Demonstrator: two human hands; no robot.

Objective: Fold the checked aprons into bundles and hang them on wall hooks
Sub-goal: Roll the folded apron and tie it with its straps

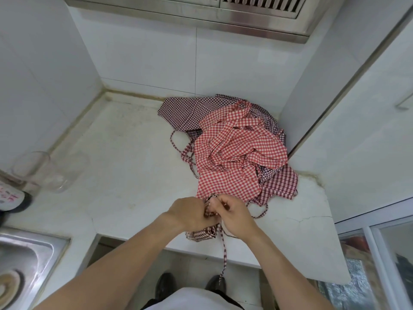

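Observation:
A heap of checked aprons [234, 148] lies on the white counter [134, 171], red-and-white ones on top of darker maroon ones, pushed toward the right wall. At the counter's front edge a small folded apron bundle [202, 233] sits under my hands. My left hand [190, 212] grips the bundle from the left. My right hand [232, 214] pinches its fabric or strap from the right, thumb curled over. One strap [224, 253] hangs off the counter edge toward the floor. No wall hooks are in view.
A clear glass jar [47, 173] lies on its side at the counter's left. A steel sink [24, 260] is at the lower left. An extractor hood [201, 12] hangs above. A white cabinet [368, 130] closes the right side.

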